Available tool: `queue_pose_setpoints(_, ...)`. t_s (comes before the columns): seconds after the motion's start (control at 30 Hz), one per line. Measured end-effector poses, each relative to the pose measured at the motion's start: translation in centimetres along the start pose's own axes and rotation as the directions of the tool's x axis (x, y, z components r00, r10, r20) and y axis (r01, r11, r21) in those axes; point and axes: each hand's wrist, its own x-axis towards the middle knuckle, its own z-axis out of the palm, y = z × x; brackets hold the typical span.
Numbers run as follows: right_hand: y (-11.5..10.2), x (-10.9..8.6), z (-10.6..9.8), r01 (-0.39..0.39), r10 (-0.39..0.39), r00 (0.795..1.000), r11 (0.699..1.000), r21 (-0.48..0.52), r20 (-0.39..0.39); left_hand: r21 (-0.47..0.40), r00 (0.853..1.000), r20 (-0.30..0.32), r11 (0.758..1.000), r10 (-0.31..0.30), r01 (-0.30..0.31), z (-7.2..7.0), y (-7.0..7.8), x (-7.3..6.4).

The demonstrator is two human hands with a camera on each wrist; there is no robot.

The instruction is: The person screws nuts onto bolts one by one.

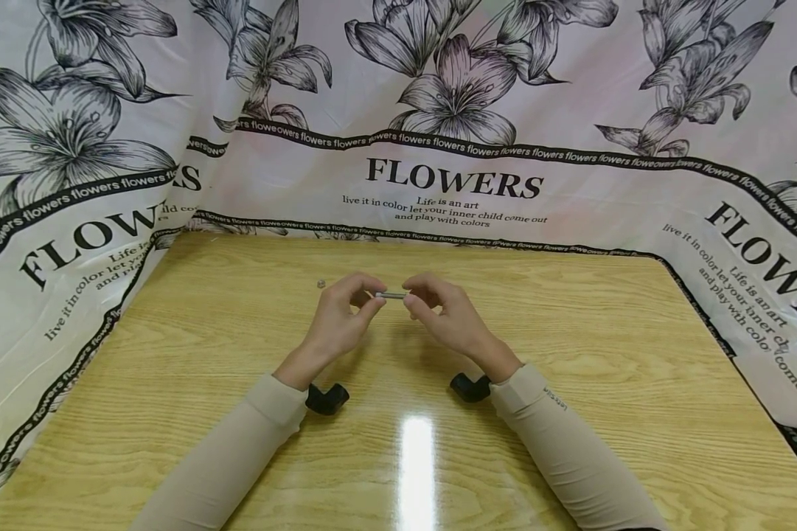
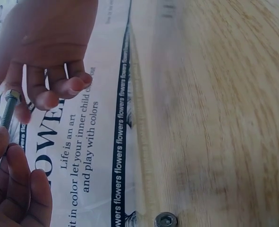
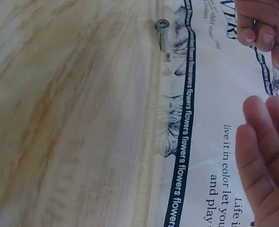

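Note:
My left hand (image 1: 341,317) pinches a metal bolt (image 1: 391,296) between thumb and fingers, just above the wooden table. The bolt lies nearly level and points at my right hand (image 1: 447,317). In the left wrist view its threaded shank (image 2: 9,112) shows, with a hex nut (image 2: 12,95) at the far end. My right thumb and index finger pinch that nut end, while its other fingers spread loosely. The bolt's other end is hidden in my left fingers. Left of my left hand, a socket-head bolt (image 3: 163,35) is on the table, its hex socket facing the camera.
The wood-grain table (image 1: 571,354) spreads around both hands. A flower-print cloth (image 1: 451,184) hangs along the back and both sides. Black wrist-camera mounts (image 1: 327,399) stick out beside the sleeves. Light glares off the table's front middle.

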Motion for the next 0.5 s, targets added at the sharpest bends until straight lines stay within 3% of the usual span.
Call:
queue_pose_setpoints(0.33,0.24,0.02,0.27,0.103,-0.103,0.995,0.993,0.06,-0.006,0.003,1.0,0.006,1.0,-0.012,0.012,0.05,0.01,-0.05)
queue_pose_setpoints(0.5,0.29,-0.06,0.29,0.096,-0.096,0.995,0.995,0.039,0.002,-0.005,1.0,0.002,1.0,-0.015,0.015,0.1,0.18,-0.11)
